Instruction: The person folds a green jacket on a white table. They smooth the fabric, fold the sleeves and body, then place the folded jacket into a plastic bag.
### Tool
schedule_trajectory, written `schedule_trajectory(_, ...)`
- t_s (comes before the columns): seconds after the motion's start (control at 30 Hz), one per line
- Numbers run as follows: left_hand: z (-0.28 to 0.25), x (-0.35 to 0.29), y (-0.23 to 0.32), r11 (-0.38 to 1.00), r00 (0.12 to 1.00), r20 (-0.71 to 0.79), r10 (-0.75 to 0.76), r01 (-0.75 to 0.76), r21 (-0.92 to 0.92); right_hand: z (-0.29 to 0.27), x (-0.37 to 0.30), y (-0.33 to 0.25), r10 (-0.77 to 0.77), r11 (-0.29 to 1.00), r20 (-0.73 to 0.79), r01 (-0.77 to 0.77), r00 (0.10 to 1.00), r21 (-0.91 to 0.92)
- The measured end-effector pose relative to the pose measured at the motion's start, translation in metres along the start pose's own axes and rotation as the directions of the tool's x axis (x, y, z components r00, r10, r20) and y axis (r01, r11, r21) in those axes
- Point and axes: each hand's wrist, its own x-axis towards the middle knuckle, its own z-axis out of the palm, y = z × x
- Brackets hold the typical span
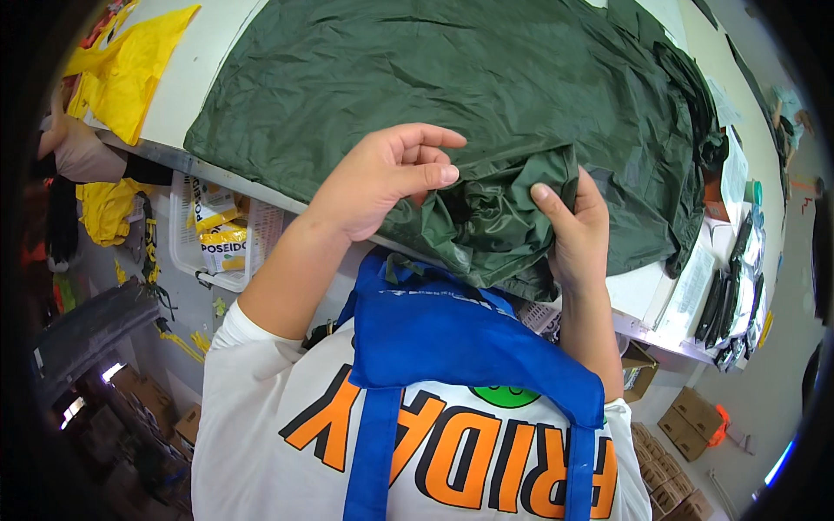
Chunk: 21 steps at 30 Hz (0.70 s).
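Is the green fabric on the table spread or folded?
Mostly spread: the green fabric lies wide across the table, but bunches up at the right hand.

Bright light is filling the middle, and I am seeing the left hand (373, 178) and right hand (575, 230) quite clearly. The green cloth (391, 78) is shining softly along its folds, while a dark shadow is sitting in the bunched part. The white bench (217, 48) is looking pale. On the right, black packets (738, 278) are glinting, and a light streak (780, 463) is glowing. Low on the left, boxes (143, 395) are hiding in the dim. Straight edges are bending toward the black round rim, where things are getting fuzzy.
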Motion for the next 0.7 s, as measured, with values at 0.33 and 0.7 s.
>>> schedule_trajectory(0.33, -0.018, 0.007, -0.012, 0.929, 0.984, -0.150, 0.102, -0.040, 0.367, 0.008, -0.005, 0.003, -0.325, 0.840, 0.128, 0.349, 0.937, -0.415)
schedule_trajectory(0.7, -0.210, 0.038, -0.075, 0.729, 0.807, -0.580, -0.109, 0.462, 0.506, -0.162, -0.043, 0.145, -0.039, -0.129, -0.331, -0.333, 0.943, -0.934)
